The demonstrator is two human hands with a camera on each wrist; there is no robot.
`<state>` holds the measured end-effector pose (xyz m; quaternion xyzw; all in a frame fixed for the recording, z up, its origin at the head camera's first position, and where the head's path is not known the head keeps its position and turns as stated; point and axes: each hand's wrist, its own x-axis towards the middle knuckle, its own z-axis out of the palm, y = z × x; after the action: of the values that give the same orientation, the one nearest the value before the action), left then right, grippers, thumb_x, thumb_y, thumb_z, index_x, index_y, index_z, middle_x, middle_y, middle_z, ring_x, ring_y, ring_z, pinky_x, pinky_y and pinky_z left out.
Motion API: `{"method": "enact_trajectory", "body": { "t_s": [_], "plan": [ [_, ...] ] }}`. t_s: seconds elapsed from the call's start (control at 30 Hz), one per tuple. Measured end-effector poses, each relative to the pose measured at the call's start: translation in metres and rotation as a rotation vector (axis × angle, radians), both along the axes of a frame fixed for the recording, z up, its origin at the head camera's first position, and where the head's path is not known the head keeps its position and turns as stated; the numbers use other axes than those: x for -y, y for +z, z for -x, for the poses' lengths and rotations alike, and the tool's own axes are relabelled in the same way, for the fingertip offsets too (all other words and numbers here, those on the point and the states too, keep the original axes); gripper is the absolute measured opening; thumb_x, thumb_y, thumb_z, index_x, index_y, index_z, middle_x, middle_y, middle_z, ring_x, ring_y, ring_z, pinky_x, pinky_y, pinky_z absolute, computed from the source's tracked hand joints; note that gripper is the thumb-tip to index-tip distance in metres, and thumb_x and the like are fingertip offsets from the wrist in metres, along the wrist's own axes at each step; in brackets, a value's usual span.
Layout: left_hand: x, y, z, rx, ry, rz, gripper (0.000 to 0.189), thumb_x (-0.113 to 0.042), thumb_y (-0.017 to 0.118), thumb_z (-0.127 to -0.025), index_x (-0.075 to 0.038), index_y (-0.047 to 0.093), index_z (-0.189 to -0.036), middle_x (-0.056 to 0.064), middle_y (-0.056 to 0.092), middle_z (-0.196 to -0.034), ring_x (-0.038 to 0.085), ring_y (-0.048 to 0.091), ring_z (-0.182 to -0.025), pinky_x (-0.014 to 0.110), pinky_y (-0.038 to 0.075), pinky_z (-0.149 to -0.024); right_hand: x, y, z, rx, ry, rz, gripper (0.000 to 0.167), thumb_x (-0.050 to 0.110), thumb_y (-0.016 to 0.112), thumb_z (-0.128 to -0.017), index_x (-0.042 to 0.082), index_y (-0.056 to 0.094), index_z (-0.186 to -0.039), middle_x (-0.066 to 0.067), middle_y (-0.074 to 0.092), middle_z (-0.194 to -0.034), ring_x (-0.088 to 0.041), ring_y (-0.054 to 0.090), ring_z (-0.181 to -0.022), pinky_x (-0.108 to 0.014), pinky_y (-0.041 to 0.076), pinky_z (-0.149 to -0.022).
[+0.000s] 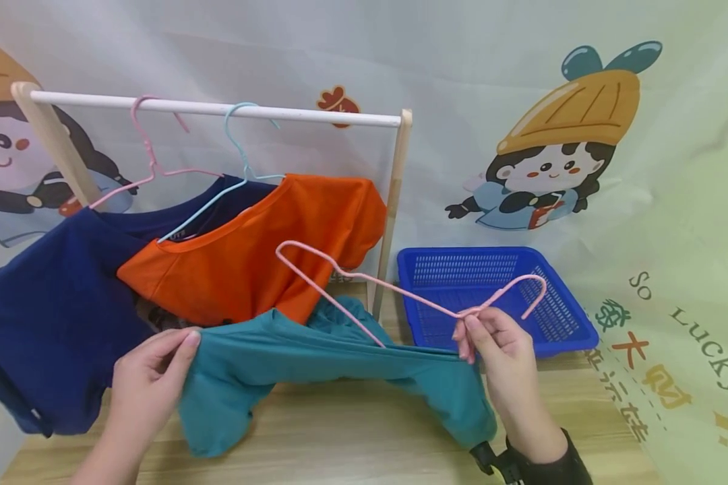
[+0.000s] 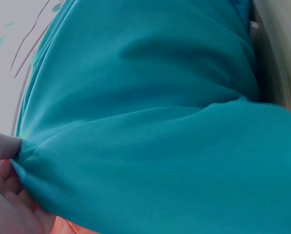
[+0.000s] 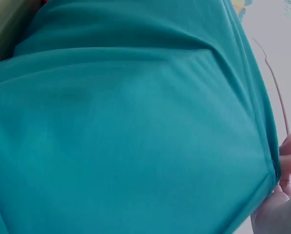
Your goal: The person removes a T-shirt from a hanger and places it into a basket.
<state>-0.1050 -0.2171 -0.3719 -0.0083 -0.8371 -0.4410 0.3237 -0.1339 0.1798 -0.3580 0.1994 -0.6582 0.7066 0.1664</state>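
A teal T-shirt is stretched between both hands above the wooden table. On the left, my left hand pinches the shirt's upper corner between thumb and fingers. My right hand holds a pink clothes hanger near the base of its hook, and the shirt's other upper edge is at those fingers too. One end of the hanger points left over the shirt; its lower bar passes behind the fabric edge. Teal cloth fills most of the left wrist view, as it does in the right wrist view.
Behind stands a rack with a white bar. A navy T-shirt hangs there on a pink hanger, and an orange T-shirt on a light-blue one. At the back right sits a blue plastic basket. A printed cloth hangs behind everything.
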Motion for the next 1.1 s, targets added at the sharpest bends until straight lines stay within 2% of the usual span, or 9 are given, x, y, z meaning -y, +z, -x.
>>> {"method": "enact_trajectory", "body": {
  "t_s": [0.17, 0.3, 0.47, 0.57, 0.67, 0.8, 0.9, 1.0, 1.1],
  "plan": [
    [-0.009, -0.004, 0.002, 0.114, -0.116, 0.206, 0.013, -0.014, 0.068, -0.087, -0.011, 0.075, -0.098, 0.003, 0.071, -0.096, -0.013, 0.054, -0.08, 0.004, 0.043, -0.066, 0.002, 0.002, 0.0, -0.012, 0.017, -0.071, 0.013, 0.002, 0.046, -0.097, -0.002, 0.059, -0.094, 0.003, 0.064, -0.077, -0.009, 0.053, -0.061, -0.019, 0.046, -0.054],
    [-0.014, -0.005, 0.004, 0.148, -0.225, 0.222, 0.028, -0.016, 0.059, -0.094, -0.016, 0.065, -0.121, 0.003, 0.068, -0.109, -0.008, 0.056, -0.091, 0.003, 0.043, -0.075, 0.005, 0.005, 0.002, -0.032, 0.048, -0.104, 0.012, 0.001, 0.046, -0.097, -0.003, 0.058, -0.096, 0.003, 0.065, -0.08, -0.012, 0.053, -0.062, -0.019, 0.047, -0.056],
    [-0.023, 0.01, -0.001, 0.016, -0.27, 0.177, 0.05, -0.008, 0.05, -0.097, -0.022, 0.04, -0.143, 0.004, 0.053, -0.131, -0.001, 0.044, -0.117, 0.004, 0.028, -0.097, 0.011, 0.005, 0.002, -0.029, 0.053, -0.169, 0.013, 0.002, 0.048, -0.097, -0.008, 0.058, -0.097, 0.005, 0.065, -0.08, -0.013, 0.054, -0.062, -0.019, 0.048, -0.057],
    [-0.031, 0.022, -0.008, -0.077, -0.277, 0.246, 0.053, -0.007, 0.057, -0.093, -0.02, 0.043, -0.142, 0.005, 0.048, -0.138, 0.01, 0.04, -0.126, 0.012, 0.023, -0.106, 0.018, 0.004, 0.002, -0.045, 0.068, -0.215, 0.012, -0.001, 0.05, -0.095, -0.008, 0.06, -0.097, 0.002, 0.065, -0.078, -0.014, 0.054, -0.061, -0.021, 0.049, -0.056],
    [-0.042, 0.029, -0.014, -0.115, -0.305, 0.372, 0.053, -0.011, 0.067, -0.086, -0.018, 0.051, -0.136, 0.003, 0.05, -0.137, 0.019, 0.043, -0.126, 0.024, 0.026, -0.109, 0.025, 0.004, 0.001, -0.08, 0.098, -0.263, 0.011, -0.004, 0.051, -0.094, -0.005, 0.062, -0.096, -0.006, 0.065, -0.076, -0.016, 0.055, -0.06, -0.023, 0.049, -0.054],
    [-0.055, 0.031, -0.02, -0.097, -0.338, 0.559, 0.056, -0.019, 0.074, -0.081, -0.022, 0.055, -0.133, -0.004, 0.059, -0.128, 0.016, 0.054, -0.115, 0.037, 0.04, -0.1, 0.035, 0.005, -0.003, -0.105, 0.15, -0.327, 0.011, -0.004, 0.054, -0.092, 0.0, 0.064, -0.096, -0.012, 0.066, -0.076, -0.016, 0.055, -0.06, -0.026, 0.048, -0.052],
    [-0.062, 0.026, -0.021, -0.075, -0.366, 0.626, 0.052, -0.023, 0.074, -0.081, -0.026, 0.058, -0.13, -0.014, 0.065, -0.108, 0.005, 0.06, -0.092, 0.029, 0.05, -0.081, 0.04, 0.005, -0.007, -0.125, 0.186, -0.36, 0.012, -0.004, 0.055, -0.091, 0.001, 0.064, -0.097, -0.011, 0.066, -0.076, -0.015, 0.054, -0.06, -0.026, 0.048, -0.051],
    [-0.065, 0.019, -0.022, -0.064, -0.384, 0.6, 0.04, -0.02, 0.073, -0.082, -0.029, 0.065, -0.12, -0.023, 0.058, -0.084, -0.006, 0.048, -0.067, 0.012, 0.043, -0.059, 0.042, 0.005, -0.009, -0.145, 0.22, -0.373, 0.014, -0.005, 0.055, -0.091, 0.002, 0.064, -0.098, -0.012, 0.066, -0.078, -0.014, 0.055, -0.06, -0.026, 0.049, -0.051],
    [-0.066, 0.015, -0.023, -0.094, -0.356, 0.559, 0.026, -0.018, 0.073, -0.081, -0.029, 0.071, -0.104, -0.024, 0.053, -0.076, -0.008, 0.04, -0.058, 0.008, 0.033, -0.051, 0.041, 0.004, -0.011, -0.166, 0.254, -0.393, 0.016, -0.005, 0.055, -0.091, 0.002, 0.065, -0.101, -0.013, 0.068, -0.083, -0.011, 0.061, -0.068, -0.027, 0.054, -0.058]
  ]
}}
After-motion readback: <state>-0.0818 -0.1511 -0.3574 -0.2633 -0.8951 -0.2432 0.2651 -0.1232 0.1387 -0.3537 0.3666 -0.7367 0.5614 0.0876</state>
